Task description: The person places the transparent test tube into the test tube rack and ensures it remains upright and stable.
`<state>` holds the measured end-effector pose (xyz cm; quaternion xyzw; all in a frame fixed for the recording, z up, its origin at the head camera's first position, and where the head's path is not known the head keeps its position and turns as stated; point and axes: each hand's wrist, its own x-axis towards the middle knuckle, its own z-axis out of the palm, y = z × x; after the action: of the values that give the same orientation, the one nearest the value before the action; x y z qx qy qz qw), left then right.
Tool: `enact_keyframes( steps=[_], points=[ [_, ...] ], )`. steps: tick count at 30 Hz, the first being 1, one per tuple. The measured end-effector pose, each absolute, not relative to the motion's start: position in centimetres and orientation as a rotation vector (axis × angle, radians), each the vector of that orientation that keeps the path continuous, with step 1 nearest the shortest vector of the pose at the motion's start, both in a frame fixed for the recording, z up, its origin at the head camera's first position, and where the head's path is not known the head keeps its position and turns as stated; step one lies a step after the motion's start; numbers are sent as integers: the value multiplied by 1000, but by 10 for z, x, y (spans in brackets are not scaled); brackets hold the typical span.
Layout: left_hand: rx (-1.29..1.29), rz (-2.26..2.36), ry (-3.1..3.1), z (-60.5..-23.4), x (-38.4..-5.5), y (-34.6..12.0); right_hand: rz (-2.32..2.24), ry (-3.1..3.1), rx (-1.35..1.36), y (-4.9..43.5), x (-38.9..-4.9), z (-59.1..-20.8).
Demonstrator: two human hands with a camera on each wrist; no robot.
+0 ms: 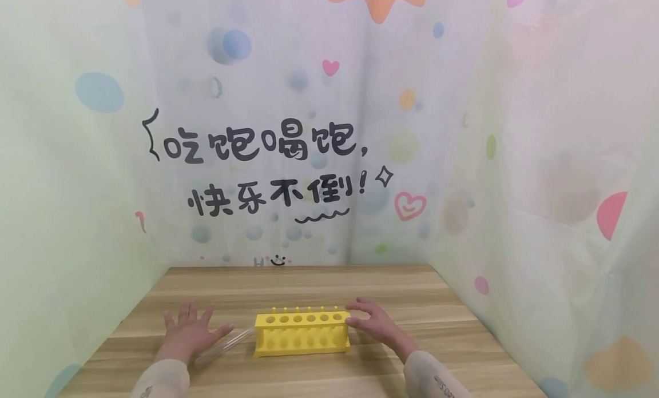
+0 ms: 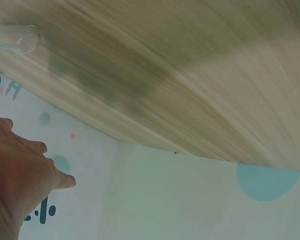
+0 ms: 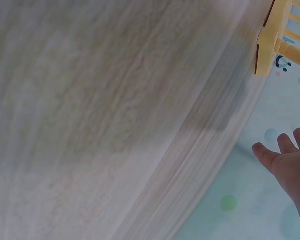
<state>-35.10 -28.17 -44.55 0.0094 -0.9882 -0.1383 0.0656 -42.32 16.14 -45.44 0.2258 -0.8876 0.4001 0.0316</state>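
Observation:
A yellow test tube rack [image 1: 304,324] stands upright on the table, with one row of several holes on top and pegs along its back. My left hand [image 1: 189,331] is spread, fingers pointing forward, left of the rack. Between its thumb and the rack, clear glass test tubes [image 1: 226,346] lie slantwise on the wood. At the rack's right end is my right hand [image 1: 378,325], its fingers extended and apart, fingertips right at the top corner. The left wrist view has the round end of a tube [image 2: 29,39]; the right wrist view catches the rack's edge [image 3: 266,47].
The wood-grain table [image 1: 304,283] reaches back to a printed curtain [image 1: 288,89] with dark lettering and coloured spots. Pale curtains [image 1: 540,158] also hang along the left and right sides, close to the table's edges.

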Motion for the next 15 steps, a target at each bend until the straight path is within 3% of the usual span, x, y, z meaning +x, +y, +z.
enact_keyframes(
  steps=[15],
  points=[
    [34, -403, -2974, -446, -348, -280, 1293, -2759, 732, 157, -426, -455]
  ],
)
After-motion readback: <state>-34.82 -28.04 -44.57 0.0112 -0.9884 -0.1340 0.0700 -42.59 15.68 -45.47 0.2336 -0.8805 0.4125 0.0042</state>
